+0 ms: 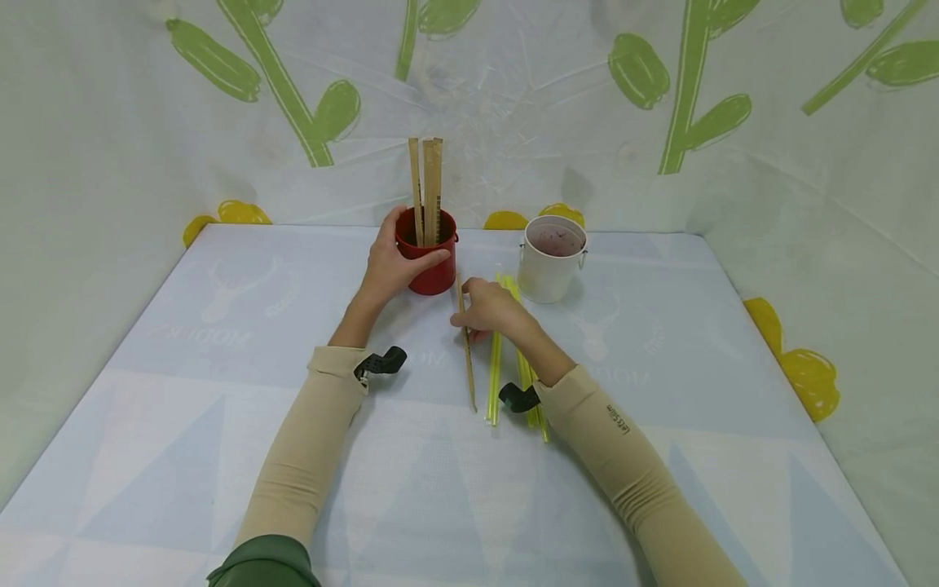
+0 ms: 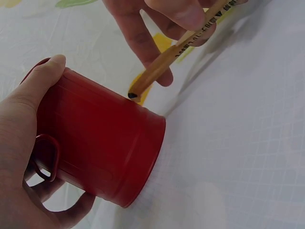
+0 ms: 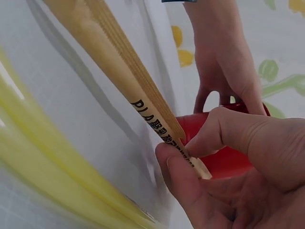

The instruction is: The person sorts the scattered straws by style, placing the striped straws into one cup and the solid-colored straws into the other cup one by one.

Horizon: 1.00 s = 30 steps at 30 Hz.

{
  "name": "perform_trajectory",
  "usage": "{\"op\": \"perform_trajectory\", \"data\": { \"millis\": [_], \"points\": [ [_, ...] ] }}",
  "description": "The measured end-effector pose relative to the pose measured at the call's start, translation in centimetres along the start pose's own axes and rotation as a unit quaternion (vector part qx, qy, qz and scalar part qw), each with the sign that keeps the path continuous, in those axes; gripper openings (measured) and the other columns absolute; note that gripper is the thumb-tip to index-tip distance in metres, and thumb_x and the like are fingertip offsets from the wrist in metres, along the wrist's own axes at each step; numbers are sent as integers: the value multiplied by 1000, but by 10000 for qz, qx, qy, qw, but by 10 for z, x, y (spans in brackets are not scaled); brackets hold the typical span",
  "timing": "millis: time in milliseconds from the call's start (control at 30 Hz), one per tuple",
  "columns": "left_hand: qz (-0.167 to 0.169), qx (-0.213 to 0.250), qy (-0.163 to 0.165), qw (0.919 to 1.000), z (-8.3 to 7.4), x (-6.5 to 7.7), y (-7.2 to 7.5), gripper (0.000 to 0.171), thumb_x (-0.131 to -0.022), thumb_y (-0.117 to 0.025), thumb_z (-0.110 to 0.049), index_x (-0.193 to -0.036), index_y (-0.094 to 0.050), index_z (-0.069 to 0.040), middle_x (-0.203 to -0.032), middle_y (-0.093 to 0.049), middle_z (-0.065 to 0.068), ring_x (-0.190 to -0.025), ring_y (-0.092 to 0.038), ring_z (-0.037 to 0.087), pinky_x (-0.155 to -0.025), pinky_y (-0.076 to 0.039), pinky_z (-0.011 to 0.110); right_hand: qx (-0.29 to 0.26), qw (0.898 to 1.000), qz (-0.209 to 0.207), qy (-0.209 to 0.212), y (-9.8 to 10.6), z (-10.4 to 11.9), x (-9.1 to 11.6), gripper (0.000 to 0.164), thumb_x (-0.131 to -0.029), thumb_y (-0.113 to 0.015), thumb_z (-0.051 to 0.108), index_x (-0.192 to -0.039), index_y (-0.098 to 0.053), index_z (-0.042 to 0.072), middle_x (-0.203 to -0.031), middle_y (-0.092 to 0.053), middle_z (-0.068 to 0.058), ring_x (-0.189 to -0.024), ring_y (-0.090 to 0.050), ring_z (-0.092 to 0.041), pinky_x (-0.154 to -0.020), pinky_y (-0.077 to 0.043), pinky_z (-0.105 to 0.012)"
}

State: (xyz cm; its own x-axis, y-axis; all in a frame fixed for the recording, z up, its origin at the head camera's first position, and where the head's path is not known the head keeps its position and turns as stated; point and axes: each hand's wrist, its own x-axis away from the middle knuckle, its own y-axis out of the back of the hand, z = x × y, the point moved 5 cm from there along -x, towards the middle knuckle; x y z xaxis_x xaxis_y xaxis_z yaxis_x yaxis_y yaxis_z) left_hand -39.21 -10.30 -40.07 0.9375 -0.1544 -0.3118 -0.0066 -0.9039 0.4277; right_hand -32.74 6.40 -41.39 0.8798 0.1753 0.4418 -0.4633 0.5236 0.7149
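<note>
My left hand [image 1: 390, 265] grips a small red metal bucket [image 1: 433, 281] around its side near the rim. Several flat sticks in brown paper wrappers [image 1: 433, 183] stand upright in it. Just right of the bucket, my right hand [image 1: 493, 308] pinches one thin paper-wrapped stick [image 3: 119, 81] between thumb and fingertips. Dark printing runs along its wrapper, and its long end points toward me. In the left wrist view, one end of this stick [image 2: 159, 67] overlaps the red bucket's wall. Yellow straws in clear wrappers [image 1: 495, 383] lie on the table under and beside my right hand.
A white metal bucket [image 1: 544, 277] with side handles stands on the right, behind my right forearm. The pale blue and white patterned tablecloth [image 1: 411, 497] covers the table. A plastic sheet with green leaf prints [image 1: 469, 98] hangs behind and at the sides.
</note>
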Motion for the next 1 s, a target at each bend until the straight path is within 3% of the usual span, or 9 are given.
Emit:
{"op": "perform_trajectory", "data": {
  "millis": [400, 600, 1000],
  "points": [
    [43, 99, 25, 9999, 1, 1, -1, 91, -76, -81, -47, -147, -29, -24, -146, -45, -2, -134, -43, 15, -108, -45, 43, -460, 9987, -130, 190, 7, 0, -1, 64, -90, -70, 24, -143, -41, 6, -96, -71, -11, -68, -71, -19, -61, -59, -26],
    [15, 62, 10, 10000, 0, 2, -1, 90, -77, -81, -45, -147, -30, -23, -145, -45, -1, -133, -43, 16, -107, -47, 43, -754, 9947, -366, 601, 12, 0, -1, 58, -90, -69, 23, -140, -45, 6, -104, -71, -14, -68, -72, -19, -60, -60, -26],
    [-22, 102, -38, 9999, -1, 2, 0, 89, -77, -81, -44, -147, -31, -23, -144, -47, 0, -132, -45, 16, -106, -47, 43, -1251, 9816, -818, 1191, 20, 3, 1, 48, -92, -65, 20, -135, -50, 6, -97, -68, -13, -68, -71, -20, -61, -60, -28]
  ]
}}
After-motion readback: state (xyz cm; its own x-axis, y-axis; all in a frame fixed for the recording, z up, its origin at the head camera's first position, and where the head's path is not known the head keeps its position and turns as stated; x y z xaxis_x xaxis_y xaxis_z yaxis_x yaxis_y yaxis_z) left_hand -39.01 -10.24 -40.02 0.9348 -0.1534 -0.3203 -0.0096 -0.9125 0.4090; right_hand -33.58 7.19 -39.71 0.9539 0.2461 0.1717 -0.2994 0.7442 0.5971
